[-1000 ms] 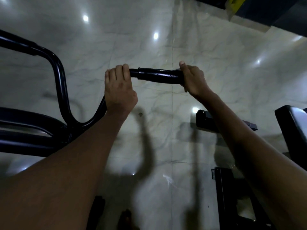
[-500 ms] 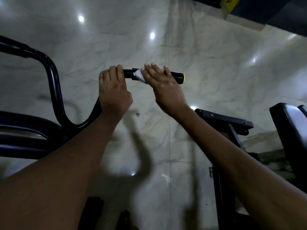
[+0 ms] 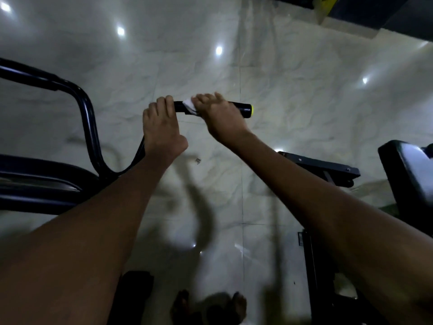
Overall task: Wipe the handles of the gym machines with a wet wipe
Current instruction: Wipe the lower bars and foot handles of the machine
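A black handle [image 3: 239,109] with a yellow end cap sticks out to the right from a bent black machine bar [image 3: 89,118]. My left hand [image 3: 160,127] grips the bar at the handle's inner end. My right hand [image 3: 219,116] is wrapped over the middle of the handle and holds a white wet wipe [image 3: 189,106] against it. A corner of the wipe shows between the two hands; the rest is hidden under my right fingers.
The floor is glossy pale marble tile. A thick black machine frame [image 3: 35,181] lies at the left. A black padded seat [image 3: 410,174] and a black steel bracket [image 3: 323,167] stand at the right. My feet [image 3: 210,306] show at the bottom edge.
My right hand slid from the handle's outer end inward along the handle toward my left hand, uncovering the yellow end cap and showing the wipe. My left hand kept its grip.
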Motion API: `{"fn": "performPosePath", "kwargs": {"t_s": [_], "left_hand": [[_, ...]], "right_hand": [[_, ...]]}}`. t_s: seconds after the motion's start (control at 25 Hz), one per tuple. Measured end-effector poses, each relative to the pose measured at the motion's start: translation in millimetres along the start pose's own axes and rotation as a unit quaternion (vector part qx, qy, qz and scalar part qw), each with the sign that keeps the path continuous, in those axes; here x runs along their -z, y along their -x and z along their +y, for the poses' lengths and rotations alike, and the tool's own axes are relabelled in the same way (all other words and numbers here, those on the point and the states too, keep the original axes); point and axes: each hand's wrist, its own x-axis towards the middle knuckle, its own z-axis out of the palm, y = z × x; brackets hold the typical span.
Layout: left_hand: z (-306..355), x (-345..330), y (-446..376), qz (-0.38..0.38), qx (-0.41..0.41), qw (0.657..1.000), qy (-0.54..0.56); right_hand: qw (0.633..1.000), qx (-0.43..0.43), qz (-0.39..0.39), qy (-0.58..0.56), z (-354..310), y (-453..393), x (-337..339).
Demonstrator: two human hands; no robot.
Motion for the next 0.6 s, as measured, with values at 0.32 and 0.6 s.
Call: {"fn": "performPosePath", "kwargs": {"t_s": [0.32,0.6], "left_hand": [[-5.8,31.7,-1.2,-0.121,-0.003,0.989,0.086],[-0.1,44.1,-1.3,-0.180,0.044,0.974,0.128]], "right_hand": [[0.997,-0.025,-0.069,0.014,49.2,18.4,22.7],[0.994,-0.050,-0.085,-0.040,68.5,30.2,29.7]]}}
